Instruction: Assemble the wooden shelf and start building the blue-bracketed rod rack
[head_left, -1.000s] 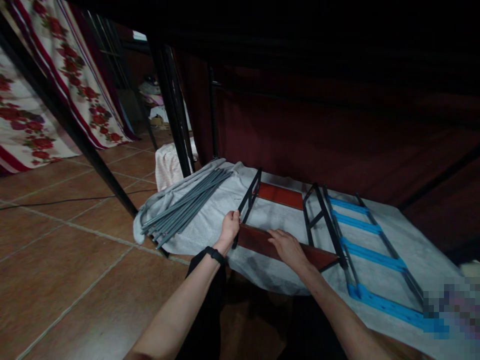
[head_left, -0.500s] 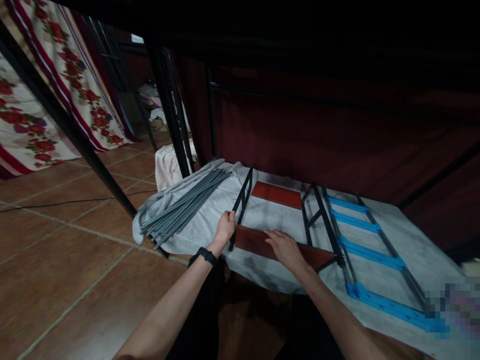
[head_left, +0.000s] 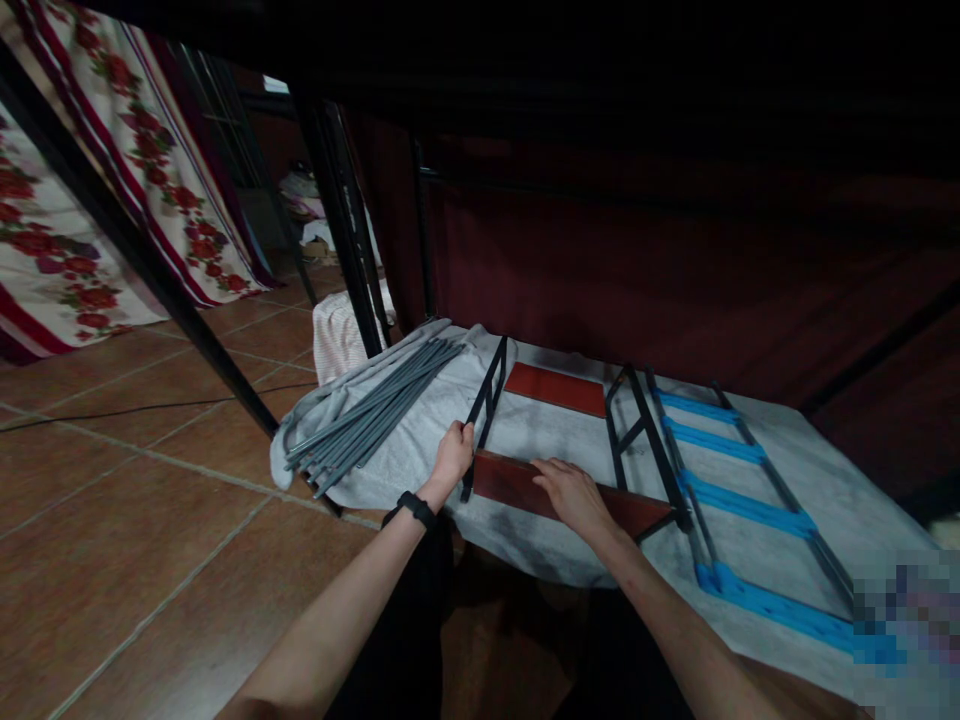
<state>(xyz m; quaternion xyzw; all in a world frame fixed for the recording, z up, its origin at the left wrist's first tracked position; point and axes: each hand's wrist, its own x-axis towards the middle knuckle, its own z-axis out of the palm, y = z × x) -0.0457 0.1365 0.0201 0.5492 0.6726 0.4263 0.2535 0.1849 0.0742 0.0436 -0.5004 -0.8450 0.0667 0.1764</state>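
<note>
A reddish-brown wooden board [head_left: 517, 478] lies on a grey cloth [head_left: 420, 440], joined to a black metal end frame [head_left: 486, 408]. My left hand [head_left: 452, 455] is closed round the lower part of that black frame. My right hand [head_left: 574, 494] rests flat on the board's top edge, fingers stretched out. A second reddish board [head_left: 556, 388] lies farther back between the black frames.
A bundle of several grey rods [head_left: 367, 415] lies on the cloth to the left. Black frames with blue strips [head_left: 731, 470] lie to the right. Black bed posts [head_left: 345, 220] and a flowered curtain [head_left: 90, 220] stand to the left over a tiled floor [head_left: 135, 540].
The black end frame has been tipped slightly away from the board. Both hands have kept their places on the frame and board.
</note>
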